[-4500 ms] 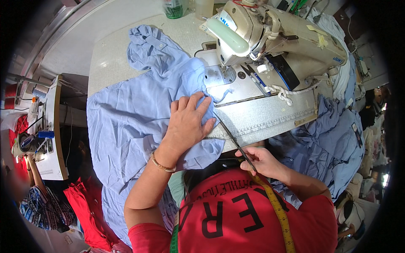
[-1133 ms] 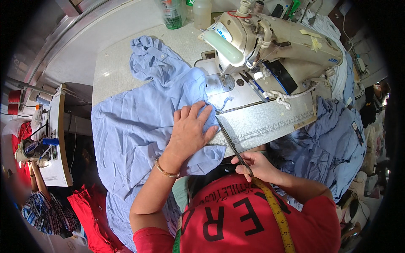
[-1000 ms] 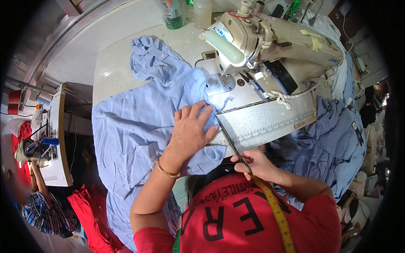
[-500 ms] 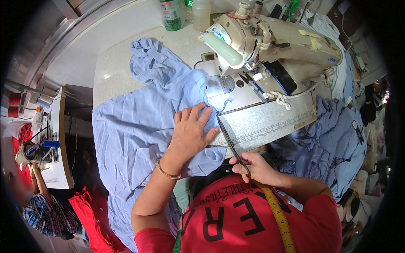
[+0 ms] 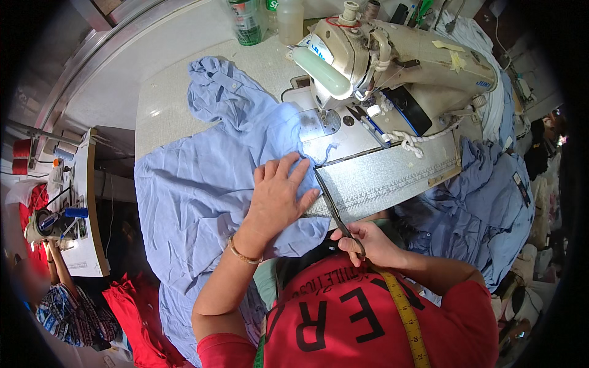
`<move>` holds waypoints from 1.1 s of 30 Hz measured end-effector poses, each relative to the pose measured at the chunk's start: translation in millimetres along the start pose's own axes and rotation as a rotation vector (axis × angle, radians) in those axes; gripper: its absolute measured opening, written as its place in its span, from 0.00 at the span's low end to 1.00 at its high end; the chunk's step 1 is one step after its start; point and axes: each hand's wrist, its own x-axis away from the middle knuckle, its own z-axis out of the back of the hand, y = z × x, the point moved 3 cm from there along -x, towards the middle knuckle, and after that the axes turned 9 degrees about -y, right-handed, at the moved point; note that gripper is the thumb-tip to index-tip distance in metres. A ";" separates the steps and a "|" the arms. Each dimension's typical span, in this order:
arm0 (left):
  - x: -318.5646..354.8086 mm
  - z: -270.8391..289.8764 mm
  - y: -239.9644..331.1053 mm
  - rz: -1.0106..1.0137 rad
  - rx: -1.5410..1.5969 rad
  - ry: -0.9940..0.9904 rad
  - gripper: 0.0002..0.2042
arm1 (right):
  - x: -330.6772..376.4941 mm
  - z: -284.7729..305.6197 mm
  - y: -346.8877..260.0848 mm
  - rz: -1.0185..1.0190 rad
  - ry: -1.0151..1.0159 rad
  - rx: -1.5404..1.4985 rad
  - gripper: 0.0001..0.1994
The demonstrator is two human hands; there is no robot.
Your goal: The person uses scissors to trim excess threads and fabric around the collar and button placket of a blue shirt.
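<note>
A light blue garment (image 5: pixel 190 165) lies spread and wrinkled over the left part of the sewing table, one gathered end reaching toward the back. My left hand (image 5: pixel 279 193) rests palm down on its right edge, fingers spread. In my right hand (image 5: pixel 369 242), near the table's front edge, is a pair of dark scissors (image 5: pixel 333 205). Its blades point away from me and lie along the cloth's right edge, close to my left fingertips. Whether the tips have fabric between them I cannot make out. A loose blue strip (image 5: pixel 331 149) trails from the garment onto the metal plate.
A sewing machine (image 5: pixel 411 55) stands at the back right, with a phone (image 5: pixel 408 110), small snips (image 5: pixel 362 119) and white cord (image 5: pixel 408 142) beside it. More blue garments (image 5: pixel 466 214) are piled on the right. Bottles (image 5: pixel 291 21) stand behind. Another person works at a table far left.
</note>
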 end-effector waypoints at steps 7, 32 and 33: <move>1.4 0.0 1.4 0.012 0.001 -0.025 0.25 | -1.4 -2.6 -1.0 0.019 0.010 -0.018 0.18; -51.5 16.8 -22.1 -0.166 -0.113 -0.073 0.11 | -0.9 -4.0 4.6 0.045 0.032 0.032 0.16; -53.9 16.6 -19.9 -0.194 -0.155 -0.097 0.11 | -0.8 -3.8 4.2 0.047 0.032 0.029 0.16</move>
